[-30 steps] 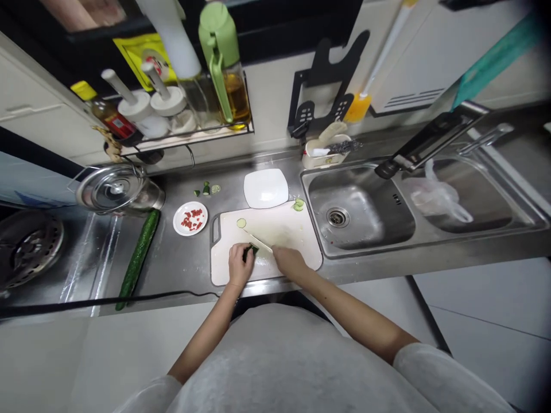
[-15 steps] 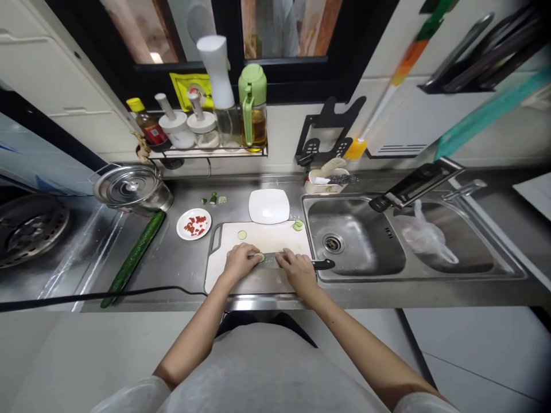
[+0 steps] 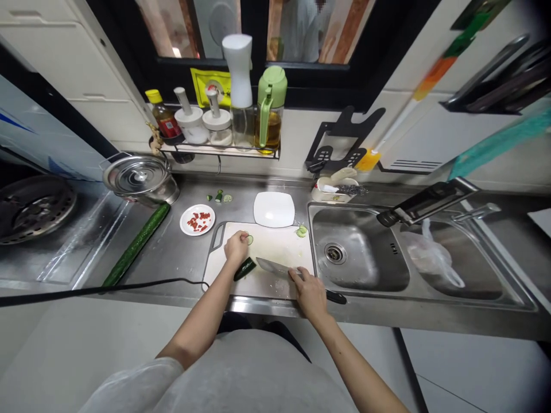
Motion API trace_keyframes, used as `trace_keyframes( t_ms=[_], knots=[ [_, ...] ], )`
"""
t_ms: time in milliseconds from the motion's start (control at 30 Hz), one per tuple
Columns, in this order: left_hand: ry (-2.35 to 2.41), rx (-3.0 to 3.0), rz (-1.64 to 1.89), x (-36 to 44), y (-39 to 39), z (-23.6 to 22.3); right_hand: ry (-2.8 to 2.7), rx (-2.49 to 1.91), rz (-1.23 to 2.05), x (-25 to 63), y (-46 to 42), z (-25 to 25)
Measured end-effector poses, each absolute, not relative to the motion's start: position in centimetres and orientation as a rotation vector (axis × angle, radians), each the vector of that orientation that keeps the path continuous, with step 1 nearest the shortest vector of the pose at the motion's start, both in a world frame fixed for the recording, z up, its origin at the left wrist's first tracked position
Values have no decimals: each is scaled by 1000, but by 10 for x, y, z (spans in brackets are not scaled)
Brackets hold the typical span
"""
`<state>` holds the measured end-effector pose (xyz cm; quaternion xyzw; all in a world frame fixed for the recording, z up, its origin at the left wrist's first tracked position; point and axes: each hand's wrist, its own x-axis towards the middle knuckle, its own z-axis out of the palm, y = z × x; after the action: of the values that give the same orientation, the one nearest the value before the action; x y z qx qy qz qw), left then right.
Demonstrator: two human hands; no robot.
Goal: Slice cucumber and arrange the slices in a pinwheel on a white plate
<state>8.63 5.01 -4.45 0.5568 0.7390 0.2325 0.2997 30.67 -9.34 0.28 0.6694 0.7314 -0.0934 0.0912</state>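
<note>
The left hand (image 3: pixel 236 248) pinches a thin pale-green cucumber slice (image 3: pixel 250 240) near the far left corner of the white cutting board (image 3: pixel 275 246); the left forearm crosses the board's near edge, partly covering a dark-green cucumber piece (image 3: pixel 245 268); the right hand (image 3: pixel 311 293) has its fingers on a steel-bladed, black-handled knife (image 3: pixel 275 268), though I cannot tell how firmly; its handle reaches past the board's right edge; a squarish white plate (image 3: pixel 274 209) sits at the far edge; leftward on the metal desk (image 3: pixel 172 258) are a round white plate (image 3: pixel 186 225) with red pieces (image 3: pixel 200 221), a long green cucumber (image 3: pixel 138 244) and a black cable (image 3: pixel 146 283).
</note>
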Motion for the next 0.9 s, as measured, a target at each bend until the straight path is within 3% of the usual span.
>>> trace_keyframes(
  t_ms=[333, 500, 733, 900],
  knots=[
    [2031, 1750, 688, 86, 65, -68, 2171, 2106, -342, 304, -94, 2],
    [1985, 1666, 884, 75, 64, -69, 2163, 2242, -512, 304, -93, -5],
    [1690, 1856, 1015, 50, 2, -58, 2056, 2280, -980, 291, -74, -2],
    [1480, 2049, 980, 53, -37, -67, 2052, 2121, -1037, 271, -64, 6]
  ],
)
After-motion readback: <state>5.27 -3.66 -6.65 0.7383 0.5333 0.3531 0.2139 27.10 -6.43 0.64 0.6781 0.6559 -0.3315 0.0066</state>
